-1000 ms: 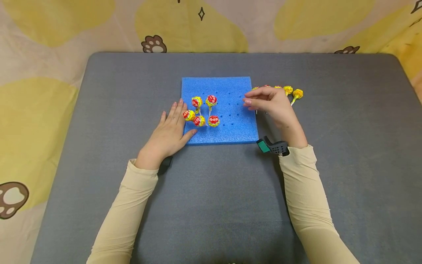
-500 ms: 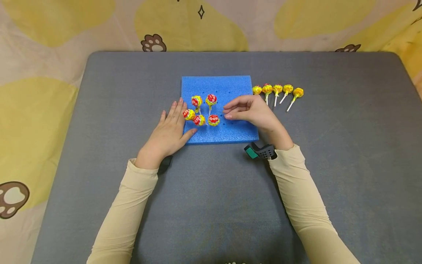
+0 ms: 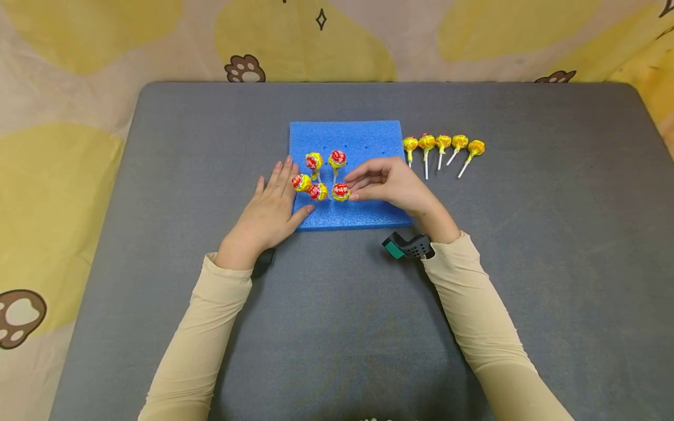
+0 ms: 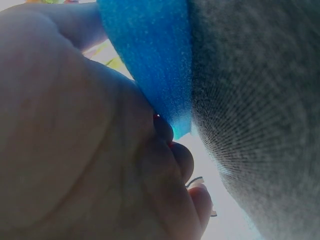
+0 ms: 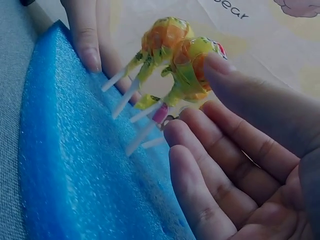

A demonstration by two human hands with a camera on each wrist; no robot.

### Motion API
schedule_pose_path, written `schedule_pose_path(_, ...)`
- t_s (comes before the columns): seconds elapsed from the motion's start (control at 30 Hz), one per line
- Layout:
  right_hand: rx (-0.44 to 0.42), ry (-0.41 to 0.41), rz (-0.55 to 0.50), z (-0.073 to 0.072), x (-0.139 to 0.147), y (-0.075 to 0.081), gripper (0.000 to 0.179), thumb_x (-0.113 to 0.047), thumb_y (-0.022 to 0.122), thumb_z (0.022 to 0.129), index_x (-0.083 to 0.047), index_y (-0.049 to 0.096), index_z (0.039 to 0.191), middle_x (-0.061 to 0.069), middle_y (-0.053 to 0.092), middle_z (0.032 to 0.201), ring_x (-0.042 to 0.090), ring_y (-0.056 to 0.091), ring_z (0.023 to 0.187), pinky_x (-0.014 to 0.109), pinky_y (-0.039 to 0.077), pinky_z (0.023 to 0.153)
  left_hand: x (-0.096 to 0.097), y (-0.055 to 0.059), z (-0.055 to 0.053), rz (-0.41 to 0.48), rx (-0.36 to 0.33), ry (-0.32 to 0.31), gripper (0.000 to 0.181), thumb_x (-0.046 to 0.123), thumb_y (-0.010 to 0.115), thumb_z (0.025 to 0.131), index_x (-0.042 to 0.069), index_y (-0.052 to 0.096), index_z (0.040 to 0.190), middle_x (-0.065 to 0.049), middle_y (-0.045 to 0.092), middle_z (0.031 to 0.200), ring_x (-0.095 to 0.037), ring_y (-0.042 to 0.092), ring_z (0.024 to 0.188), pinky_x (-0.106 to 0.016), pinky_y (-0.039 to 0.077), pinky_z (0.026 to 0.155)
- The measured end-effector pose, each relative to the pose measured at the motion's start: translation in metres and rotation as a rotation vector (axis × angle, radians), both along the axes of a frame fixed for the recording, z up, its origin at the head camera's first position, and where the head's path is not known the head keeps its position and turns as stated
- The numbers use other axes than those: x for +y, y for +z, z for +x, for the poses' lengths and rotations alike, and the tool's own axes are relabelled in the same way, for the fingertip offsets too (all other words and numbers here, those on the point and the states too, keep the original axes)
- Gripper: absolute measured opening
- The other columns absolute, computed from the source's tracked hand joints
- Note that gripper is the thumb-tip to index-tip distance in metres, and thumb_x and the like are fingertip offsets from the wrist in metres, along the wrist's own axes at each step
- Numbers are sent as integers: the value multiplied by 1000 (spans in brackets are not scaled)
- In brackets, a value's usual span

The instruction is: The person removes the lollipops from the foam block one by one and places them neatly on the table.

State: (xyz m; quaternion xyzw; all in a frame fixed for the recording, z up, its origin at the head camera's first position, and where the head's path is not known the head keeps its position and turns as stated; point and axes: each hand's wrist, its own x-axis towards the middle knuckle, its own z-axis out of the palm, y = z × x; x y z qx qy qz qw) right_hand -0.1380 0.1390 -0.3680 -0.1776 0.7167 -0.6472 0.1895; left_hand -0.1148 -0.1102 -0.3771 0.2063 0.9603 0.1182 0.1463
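A blue foam board (image 3: 363, 217) with small holes lies on the table, and several wrapped lollipops stand in its left half. My left hand (image 3: 267, 219) rests with straight fingers along the board's left edge, its thumb on the front corner. My right hand (image 3: 392, 186) is over the board at the front-right standing lollipop (image 3: 341, 192). In the right wrist view, the thumb's tip overlaps that lollipop's yellow-and-red head (image 5: 192, 70), and the other fingers (image 5: 187, 172) are loosely bent below it, apart from the thumb. Whether the thumb touches the wrapper I cannot tell.
A row of several lollipops (image 3: 443, 142) lies on the grey table (image 3: 553, 234), right of the board's back corner. A patterned cloth (image 3: 411, 41) hangs behind the table. A black strap device (image 3: 408, 245) sits at my right wrist.
My right hand has moved left and forward-down from beside the lying lollipops to the front-right standing lollipop, uncovering the row. The left hand and the board have stayed put.
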Motion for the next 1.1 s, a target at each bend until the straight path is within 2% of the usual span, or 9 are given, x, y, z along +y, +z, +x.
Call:
schedule_pose_path(0.27, 41, 21, 48, 3, -6, 2, 27, 6, 72, 79, 11, 65, 104, 12, 69, 94, 18, 66, 84, 28, 54, 74, -1, 0, -1, -1, 4, -1, 84, 47, 43, 96, -1, 0, 149, -14, -10, 156, -26, -10, 143, -51, -1, 112)
schedule_pose_path(0.5, 55, -15, 45, 5, -8, 0, 24, 5, 70, 80, 11, 65, 103, 8, 69, 89, 17, 65, 82, 27, 53, 74, -1, 1, 0, -6, -4, -2, 84, 48, 43, 96, 0, -2, 149, -13, -10, 157, -25, -12, 142, -51, -1, 112)
schedule_pose_path(0.8, 56, -110, -90, 9, -3, -10, 22, 10, 65, 82, 13, 63, 103, 1, 68, 90, 14, 65, 83, 26, 52, 76, -1, -1, 0, 2, 0, 3, 85, 48, 43, 96, 0, -1, 150, -13, -9, 157, -25, -12, 142, -50, -2, 112)
schedule_pose_path(0.93, 34, -171, -163, 10, 0, -10, 19, 11, 63, 82, 2, 68, 97, -1, 69, 88, 12, 65, 80, 24, 52, 74, -1, -1, 0, 4, 3, 2, 84, 48, 43, 96, 0, -1, 150, -13, -9, 157, -25, -12, 142, -50, -1, 112)
schedule_pose_path(1.1, -39, -189, -351, 11, 7, -9, 32, 17, 53, 85, -9, 70, 91, 3, 69, 87, 13, 66, 79, 27, 53, 77, 0, 0, 0, 4, -2, 1, 84, 48, 43, 96, 0, -1, 150, -13, -11, 156, -25, -13, 142, -50, -2, 112)
